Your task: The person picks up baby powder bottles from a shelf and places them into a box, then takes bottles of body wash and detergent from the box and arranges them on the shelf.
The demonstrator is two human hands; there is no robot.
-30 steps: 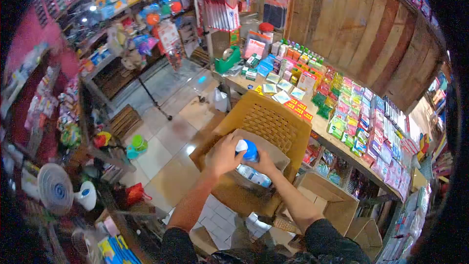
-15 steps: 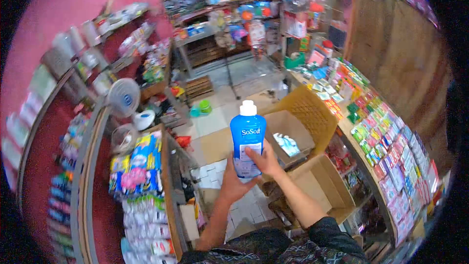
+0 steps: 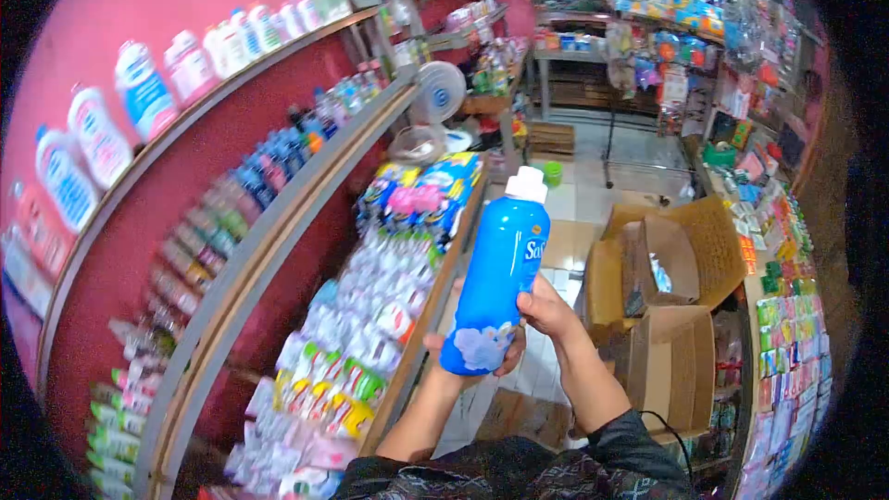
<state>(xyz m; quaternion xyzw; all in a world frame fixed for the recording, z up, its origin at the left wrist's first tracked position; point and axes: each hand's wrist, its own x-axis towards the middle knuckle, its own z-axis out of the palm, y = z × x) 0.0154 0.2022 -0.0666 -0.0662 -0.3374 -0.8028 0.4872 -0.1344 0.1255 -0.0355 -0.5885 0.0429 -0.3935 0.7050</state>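
A blue SoSoft detergent bottle (image 3: 491, 287) with a white cap is held up in front of me, tilted with its cap leaning right. My left hand (image 3: 444, 356) grips its lower left part and base, some of the fingers hidden behind the bottle. My right hand (image 3: 548, 310) wraps the lower right side, its thumb on the front edge. The bottle's printed label is partly turned away to the right, and a pale flower-like picture shows near its bottom.
On the left, a wall shelf (image 3: 208, 106) carries several white and pink bottles. Below it, a counter holds many packaged goods (image 3: 370, 287). Open cardboard boxes (image 3: 667, 352) stand on the floor at right, beside a counter of sachets (image 3: 792, 343).
My view has swung left, bringing the wall shelf of bottles into sight. The bottle has turned so its label faces right, and it now tilts. Both hands still hold it.
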